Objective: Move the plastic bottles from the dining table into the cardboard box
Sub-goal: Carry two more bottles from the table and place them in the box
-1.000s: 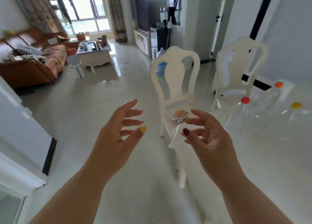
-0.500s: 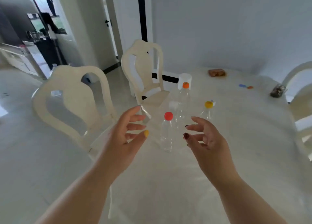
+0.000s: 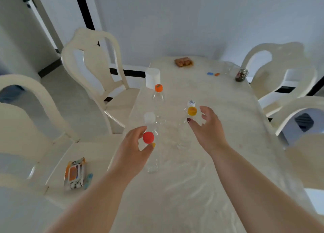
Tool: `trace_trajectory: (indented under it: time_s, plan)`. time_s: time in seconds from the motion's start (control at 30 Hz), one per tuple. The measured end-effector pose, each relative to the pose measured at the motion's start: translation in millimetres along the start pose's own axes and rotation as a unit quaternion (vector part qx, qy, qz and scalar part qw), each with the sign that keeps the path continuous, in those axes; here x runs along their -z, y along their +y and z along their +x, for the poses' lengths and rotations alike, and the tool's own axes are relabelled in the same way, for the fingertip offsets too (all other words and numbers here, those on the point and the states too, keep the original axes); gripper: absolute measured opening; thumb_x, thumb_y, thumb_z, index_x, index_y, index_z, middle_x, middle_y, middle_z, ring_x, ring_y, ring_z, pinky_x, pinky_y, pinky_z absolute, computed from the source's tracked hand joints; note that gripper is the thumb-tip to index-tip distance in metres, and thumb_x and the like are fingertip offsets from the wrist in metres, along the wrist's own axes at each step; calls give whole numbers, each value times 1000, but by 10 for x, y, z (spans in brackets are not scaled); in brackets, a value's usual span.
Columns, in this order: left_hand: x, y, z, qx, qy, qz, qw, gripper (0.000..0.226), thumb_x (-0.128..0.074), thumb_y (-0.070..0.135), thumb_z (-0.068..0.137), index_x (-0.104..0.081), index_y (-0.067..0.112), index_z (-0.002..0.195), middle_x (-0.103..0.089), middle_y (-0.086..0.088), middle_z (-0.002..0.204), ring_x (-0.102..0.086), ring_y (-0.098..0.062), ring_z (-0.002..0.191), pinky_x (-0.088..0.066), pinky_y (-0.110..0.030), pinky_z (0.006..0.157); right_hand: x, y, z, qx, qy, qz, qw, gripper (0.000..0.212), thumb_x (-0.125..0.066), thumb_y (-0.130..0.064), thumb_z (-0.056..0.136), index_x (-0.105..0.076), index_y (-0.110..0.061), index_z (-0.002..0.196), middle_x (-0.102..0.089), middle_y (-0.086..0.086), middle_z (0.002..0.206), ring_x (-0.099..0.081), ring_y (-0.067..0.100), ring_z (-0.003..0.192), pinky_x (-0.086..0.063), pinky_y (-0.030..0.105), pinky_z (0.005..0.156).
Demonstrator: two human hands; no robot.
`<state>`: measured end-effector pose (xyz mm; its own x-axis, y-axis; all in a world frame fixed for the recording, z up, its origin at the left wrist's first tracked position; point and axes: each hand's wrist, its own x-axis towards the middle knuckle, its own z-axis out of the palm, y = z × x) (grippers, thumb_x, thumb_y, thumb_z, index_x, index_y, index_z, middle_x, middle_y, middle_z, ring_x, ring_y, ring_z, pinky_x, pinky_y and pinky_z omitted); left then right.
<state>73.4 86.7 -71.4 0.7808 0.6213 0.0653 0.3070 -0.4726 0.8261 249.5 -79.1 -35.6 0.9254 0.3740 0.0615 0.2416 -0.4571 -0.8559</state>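
1. Left grip (image 3: 135, 145) curled round neck of red-capped bottle (image 3: 152, 155), upright on bench (image 3: 201, 189).
2. Right grip (image 3: 207, 127) spread, just beside yellow-capped bottle (image 3: 192, 111).
3. Orange-capped bottle (image 3: 158, 96) upright behind.

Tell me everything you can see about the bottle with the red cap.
The red-capped bottle is clear, thin-looking plastic with a ribbed body, no label visible, and appears empty. It stands upright near the table's left edge, nearest the camera of the bottles. Its round red cap is on. The left hand is around the neck, thumb on one side and fingers on the other; whether they grip it yet is unclear.
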Motion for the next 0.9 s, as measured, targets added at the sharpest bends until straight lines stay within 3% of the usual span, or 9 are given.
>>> trace_trajectory:
  time_s: [0.1,0.2,0.33,0.53,0.7,0.8,0.9]
  plan:
    - [-67,-161,112,14,-3,10,1000,39,-61,58,69,-56,58,108,-65,34,108,-62,7,107,-55,-38,95,-153,72,154,-16,-5,-19,1000,47,-69,-35,86,-52,-25,129,-58,-9,121,-54,16,121,-40,30,88]
    - [-93,-214,158,4,8,14,1000,26,-63,59,70,-56,63,95,-61,41,104,-59,16,97,-56,-32,87,-249,144,233,-16,2,-8,1000,30,-69,-33,87,-57,-28,115,-61,-14,108,-57,11,111,-38,25,81]
    - [-120,-237,202,2,-5,-10,1000,31,-68,61,68,-62,51,97,-67,30,101,-63,6,98,-53,-28,88,-294,200,314,11,14,-4,1000,17,-70,-32,87,-56,-34,97,-62,-12,102,-55,9,101,-36,21,74]
    - [-86,-237,219,13,-32,-22,999,29,-76,54,69,-66,44,94,-70,26,88,-62,3,77,-50,-25,76,-294,227,306,2,7,-11,1000,10,-65,-31,91,-57,-33,94,-61,-20,88,-58,9,85,-39,18,65]
    - [-44,-123,144,-35,-75,-11,996,25,-76,46,76,-69,37,99,-74,23,98,-67,2,98,-52,-26,90,-96,241,-4,-17,73,40,996,9,-67,-32,89,-60,-37,91,-65,-20,90,-57,-9,86,-39,11,65]
    - [-51,97,109,-98,-112,-21,989,28,-66,52,80,-67,35,102,-73,19,104,-66,-2,104,-51,-27,94,228,159,-252,-32,124,51,990,9,-69,-35,87,-64,-35,94,-67,-18,87,-58,-8,73,-39,18,62]
    - [-112,385,83,-161,-143,-37,976,24,-65,45,87,-66,31,106,-72,16,105,-66,-7,105,-52,-32,94,656,23,-603,-20,158,40,986,7,-71,-35,86,-65,-35,89,-69,-14,85,-61,-2,74,-43,21,65]
